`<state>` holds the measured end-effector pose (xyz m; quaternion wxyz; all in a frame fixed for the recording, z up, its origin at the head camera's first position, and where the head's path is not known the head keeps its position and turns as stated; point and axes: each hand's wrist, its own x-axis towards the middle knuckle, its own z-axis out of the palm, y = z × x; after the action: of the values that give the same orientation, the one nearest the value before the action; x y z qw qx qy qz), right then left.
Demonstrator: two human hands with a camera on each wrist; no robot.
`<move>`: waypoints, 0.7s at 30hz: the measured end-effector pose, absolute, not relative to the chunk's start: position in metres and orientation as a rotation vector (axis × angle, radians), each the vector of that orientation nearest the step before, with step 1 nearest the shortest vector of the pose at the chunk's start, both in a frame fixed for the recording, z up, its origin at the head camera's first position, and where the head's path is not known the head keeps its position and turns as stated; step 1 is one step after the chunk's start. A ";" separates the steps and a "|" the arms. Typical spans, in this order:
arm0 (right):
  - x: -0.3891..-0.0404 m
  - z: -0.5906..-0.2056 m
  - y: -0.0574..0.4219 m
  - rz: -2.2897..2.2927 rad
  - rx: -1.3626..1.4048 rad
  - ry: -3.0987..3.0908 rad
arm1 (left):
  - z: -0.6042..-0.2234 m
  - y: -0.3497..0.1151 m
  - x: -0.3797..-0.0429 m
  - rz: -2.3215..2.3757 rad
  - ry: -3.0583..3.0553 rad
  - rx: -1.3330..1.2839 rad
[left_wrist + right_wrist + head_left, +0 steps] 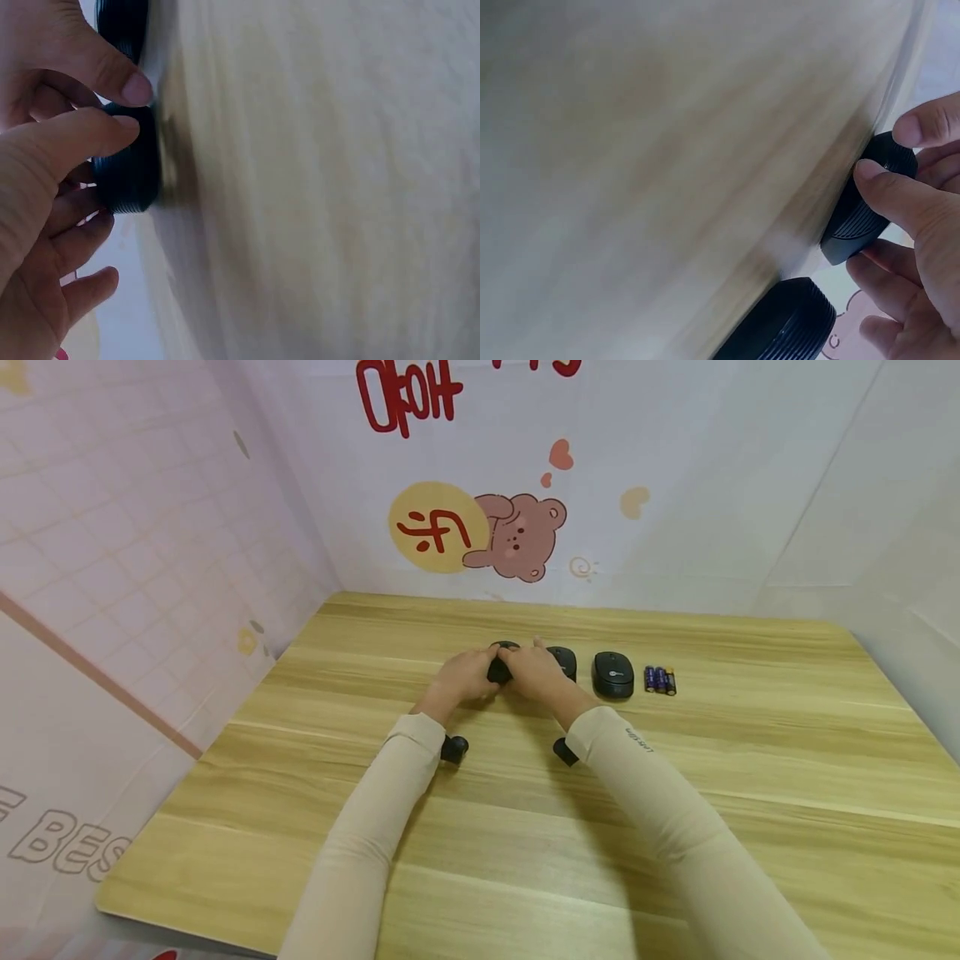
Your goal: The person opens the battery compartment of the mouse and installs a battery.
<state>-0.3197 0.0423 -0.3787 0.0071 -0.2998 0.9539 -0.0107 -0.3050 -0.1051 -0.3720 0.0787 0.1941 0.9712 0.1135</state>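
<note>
The mouse (pixel 501 672) lies straight ahead of the person, on the far half of the bench (pixel 480 860), caught between the two hands, and any further handling seems to hinge on that: its long axis runs roughly away from the body, one hand flanks each side, and neither is clearly nearer, since both touch it. The left hand (pixel 467 675) pinches it from the left, its thumb on the end that faces the person and fingers curled along the side. The right hand (pixel 536 670) grips it from the right in much the same way, thumb against the near end, fingertips at the side, so the two thumbs come close together there. Whether the mouse rests fully on the bench or is slightly raised or tilted, I cannot tell. To its right, apart from it and partly behind the right hand in the head view, stands a second mouse (pixel 564 662); a third mouse (pixel 612 675) sits just beyond, its long axis also pointing away from the person. Near that one, farther right, the batteries (pixel 660 681) lie side by side.
</note>
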 end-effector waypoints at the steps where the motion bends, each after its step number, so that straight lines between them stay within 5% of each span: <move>1: -0.320 -0.379 0.043 -0.038 -0.942 2.985 | -0.373 -0.105 -0.305 0.344 2.906 0.584; 21: -0.329 -0.375 0.049 -0.010 -1.012 2.959 | -0.379 -0.107 -0.311 0.394 2.956 0.608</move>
<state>-0.3289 0.0492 -0.3752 0.0072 -0.3235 0.9462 -0.0031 -0.3113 -0.1066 -0.3793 0.0490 0.1995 0.9701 0.1294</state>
